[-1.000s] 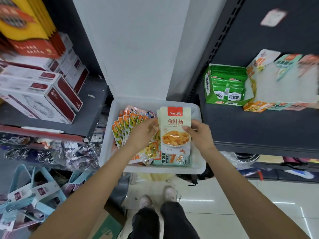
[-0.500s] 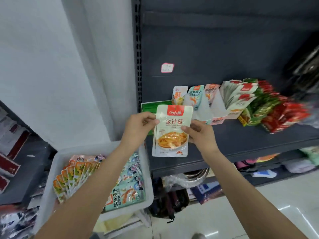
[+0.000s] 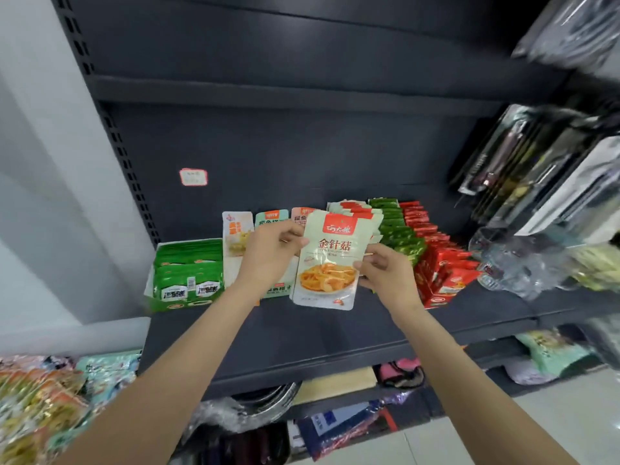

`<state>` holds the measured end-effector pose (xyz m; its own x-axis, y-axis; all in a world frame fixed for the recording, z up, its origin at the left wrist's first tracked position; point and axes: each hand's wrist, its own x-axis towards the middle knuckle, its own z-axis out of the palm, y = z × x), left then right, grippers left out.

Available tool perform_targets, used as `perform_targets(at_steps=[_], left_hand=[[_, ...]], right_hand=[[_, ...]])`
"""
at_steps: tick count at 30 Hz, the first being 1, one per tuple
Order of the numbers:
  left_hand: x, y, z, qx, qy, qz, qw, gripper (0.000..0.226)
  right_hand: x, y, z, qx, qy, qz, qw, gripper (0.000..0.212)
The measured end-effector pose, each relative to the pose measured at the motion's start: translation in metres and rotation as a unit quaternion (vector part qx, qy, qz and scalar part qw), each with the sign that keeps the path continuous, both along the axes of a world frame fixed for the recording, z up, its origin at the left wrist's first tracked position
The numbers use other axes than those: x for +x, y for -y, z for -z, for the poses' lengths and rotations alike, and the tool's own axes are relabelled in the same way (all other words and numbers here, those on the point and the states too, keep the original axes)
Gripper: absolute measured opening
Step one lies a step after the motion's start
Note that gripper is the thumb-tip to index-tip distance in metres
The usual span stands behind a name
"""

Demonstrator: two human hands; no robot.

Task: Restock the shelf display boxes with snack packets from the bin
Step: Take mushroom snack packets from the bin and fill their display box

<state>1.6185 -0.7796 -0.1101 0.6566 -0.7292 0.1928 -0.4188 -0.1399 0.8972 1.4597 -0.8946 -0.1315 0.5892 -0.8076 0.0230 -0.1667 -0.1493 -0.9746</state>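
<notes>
I hold a small stack of pale green snack packets (image 3: 330, 260) with a red logo and a picture of orange food, upright over the dark shelf (image 3: 302, 333). My left hand (image 3: 271, 253) grips the stack's upper left edge and my right hand (image 3: 385, 270) grips its right side. Just behind the stack stands a display box with matching pale green packets (image 3: 359, 213). The white bin (image 3: 77, 330) with several more packets (image 3: 40, 407) lies at the lower left.
Along the shelf stand a green box (image 3: 188, 273), boxes of orange and teal packets (image 3: 236, 236), green packets (image 3: 399, 229) and red packets (image 3: 436, 260). Clear bagged goods (image 3: 543, 182) hang at the right. A white wall (image 3: 43, 182) is at the left; lower shelves hold mixed goods.
Both hands lifted the packet stack out of the bin and carried it right and up to the shelf, in front of the matching display box. My view swung from the bin to the shelf.
</notes>
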Motion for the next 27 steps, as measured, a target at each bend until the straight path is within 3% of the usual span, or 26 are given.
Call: perform_targets(at_steps=[5,13,17,27], left_hand=[[-0.003,0.042,-0.016,0.020,0.049,0.023,0.998,0.004],[0.023,0.100,-0.023,0.005,0.131,0.021,0.991,0.002],[0.027,0.119,-0.021,-0.007,0.147,0.022,0.989,0.006],[0.031,0.147,0.002,0.059,0.159,0.007,0.985,0.009]], right_hand=[[-0.003,0.041,-0.012,-0.050,0.024,0.039,0.998,0.029],[0.024,0.099,-0.021,-0.172,0.027,0.126,0.977,0.013],[0.033,0.123,-0.023,-0.177,0.030,0.124,0.976,0.010],[0.046,0.169,0.011,-0.149,-0.021,0.062,0.987,0.010]])
